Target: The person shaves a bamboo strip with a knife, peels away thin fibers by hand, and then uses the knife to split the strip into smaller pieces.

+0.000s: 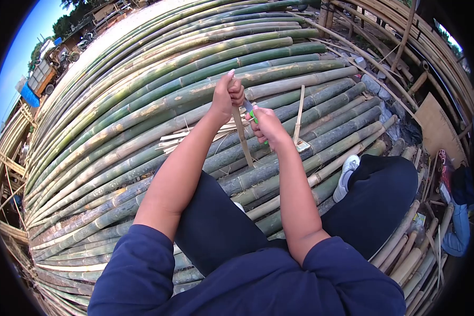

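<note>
My left hand [228, 95] is closed round the upper part of a thin bamboo strip [242, 138], which slants down between my arms toward the poles. In my right hand [267, 126] is a knife [249, 107] with a green handle, gripped in a fist. Its blade lies against or very close to the strip, just below my left fingers. Beyond my left forearm lies a small pile of split bamboo strips [180, 140]. Another strip [300, 113] stands out past my right hand, near a small flat printed packet [302, 146].
Long green bamboo poles [158, 100] lie side by side under and around me. My white shoe [346, 176] rests on them at right. A brown board [441, 129], plastic litter and cloth [458, 226] lie farther right. A truck [41, 76] stands at far left.
</note>
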Demonstrator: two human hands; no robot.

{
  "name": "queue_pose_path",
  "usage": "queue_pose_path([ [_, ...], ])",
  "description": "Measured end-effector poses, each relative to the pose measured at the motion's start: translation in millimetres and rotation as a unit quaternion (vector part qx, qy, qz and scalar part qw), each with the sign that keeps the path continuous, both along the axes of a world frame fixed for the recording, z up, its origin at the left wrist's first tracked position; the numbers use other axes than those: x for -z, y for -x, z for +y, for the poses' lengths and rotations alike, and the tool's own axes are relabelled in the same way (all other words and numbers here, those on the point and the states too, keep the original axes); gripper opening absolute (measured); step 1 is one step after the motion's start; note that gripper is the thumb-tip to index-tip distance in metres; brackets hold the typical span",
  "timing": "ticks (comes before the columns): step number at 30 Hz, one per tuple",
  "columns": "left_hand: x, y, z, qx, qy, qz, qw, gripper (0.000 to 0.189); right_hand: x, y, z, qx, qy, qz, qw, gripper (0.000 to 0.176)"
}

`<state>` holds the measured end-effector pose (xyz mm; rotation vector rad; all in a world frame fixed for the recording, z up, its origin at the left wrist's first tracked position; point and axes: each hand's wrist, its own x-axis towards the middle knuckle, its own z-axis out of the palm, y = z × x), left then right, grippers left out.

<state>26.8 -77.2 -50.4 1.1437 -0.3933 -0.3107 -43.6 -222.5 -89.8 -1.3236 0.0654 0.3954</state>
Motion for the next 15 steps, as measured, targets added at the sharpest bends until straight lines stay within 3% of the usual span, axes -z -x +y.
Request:
queue_pose_path([
  [4,-6.1,7.7,1.1,-0.068,0.058,-0.021,0.996,0.049,11.5,-3.0,-12.0,0.035,0.011,0.021,0.999,0.033],
  [8,-26.1,48.2,19.6,-0.141,0.029,-0.010,0.990,0.049,25.1,-13.7,-20.2,0.029,-0.019,0.060,0.998,0.033],
  [12,-23.6,123.3,35.4,-0.314,0.058,-0.021,0.947,0.048,52.2,-37.1,18.9,-0.043,0.043,0.076,0.995,0.029],
  [15,-22.4,120.8,38.5,-0.303,0.052,-0.037,0.951,0.047,59.1,-44.2,38.5,-0.095,0.123,0.025,0.988,0.028],
])
